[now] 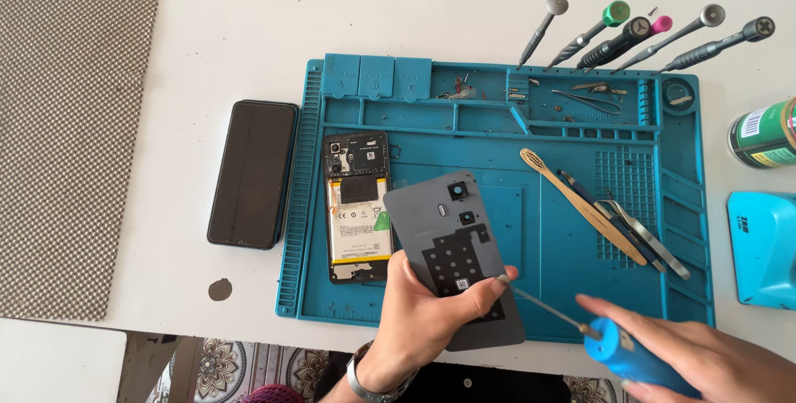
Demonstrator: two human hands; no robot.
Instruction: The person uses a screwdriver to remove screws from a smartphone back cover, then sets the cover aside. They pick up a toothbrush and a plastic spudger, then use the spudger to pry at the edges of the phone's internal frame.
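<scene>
The grey phone back cover (pixel 454 258) is held tilted above the blue mat (pixel 572 287), gripped from below by the left hand (pixel 431 320). The right hand (pixel 705 357) is wrapped around a blue tool (pixel 626 353) whose thin metal tip touches the cover's lower edge. An opened phone (pixel 358 208) lies on the mat behind, and a dark phone (pixel 253 173) rests beside the mat.

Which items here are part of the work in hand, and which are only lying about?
In use: left hand, phone back cover, right hand, blue screwdriver, opened phone, blue mat.

Lying about: black phone, wooden brush, tweezers, spare screwdrivers, green can.
</scene>
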